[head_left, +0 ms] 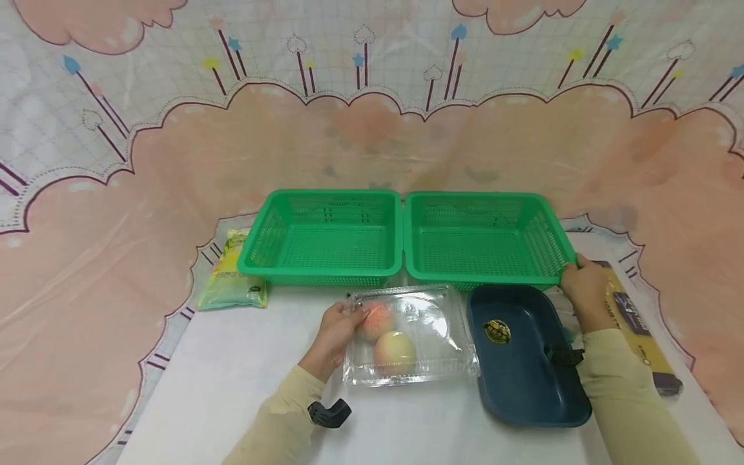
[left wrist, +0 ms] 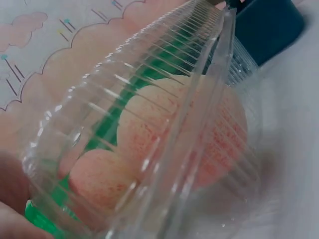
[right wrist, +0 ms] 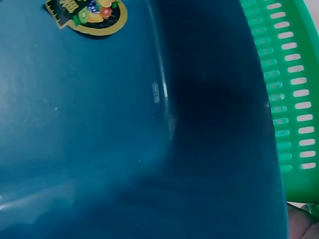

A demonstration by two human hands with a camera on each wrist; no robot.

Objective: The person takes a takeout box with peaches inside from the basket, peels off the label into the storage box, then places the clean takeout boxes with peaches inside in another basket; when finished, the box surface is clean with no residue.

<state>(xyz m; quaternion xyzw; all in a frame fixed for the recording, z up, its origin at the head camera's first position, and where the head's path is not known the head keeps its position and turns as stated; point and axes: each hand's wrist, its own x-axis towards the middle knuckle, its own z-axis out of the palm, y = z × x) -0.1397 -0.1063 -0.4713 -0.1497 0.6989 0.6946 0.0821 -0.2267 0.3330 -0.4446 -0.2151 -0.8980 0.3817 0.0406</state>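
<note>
My left hand (head_left: 334, 336) grips the left side of a clear plastic clamshell box (head_left: 433, 349), thumb on top. Inside the box lie two peaches, one reddish (head_left: 376, 321) and one paler (head_left: 395, 353). The left wrist view shows the peaches (left wrist: 182, 129) close up through the ribbed plastic wall. At the near right corner of the right green basket (head_left: 476, 278), my right hand (head_left: 586, 294) holds the rim. Only a bit of that hand (right wrist: 303, 224) appears in the right wrist view, below the basket's slotted wall (right wrist: 294, 99). Both baskets look empty inside.
A dark blue tray (head_left: 523, 361) with a fruit sticker (head_left: 497, 331) lies between the box and my right forearm. Left of the left green basket (head_left: 320, 274) is a yellow-green packet (head_left: 235, 284). A yellow and dark package (head_left: 639, 336) lies beyond my right arm.
</note>
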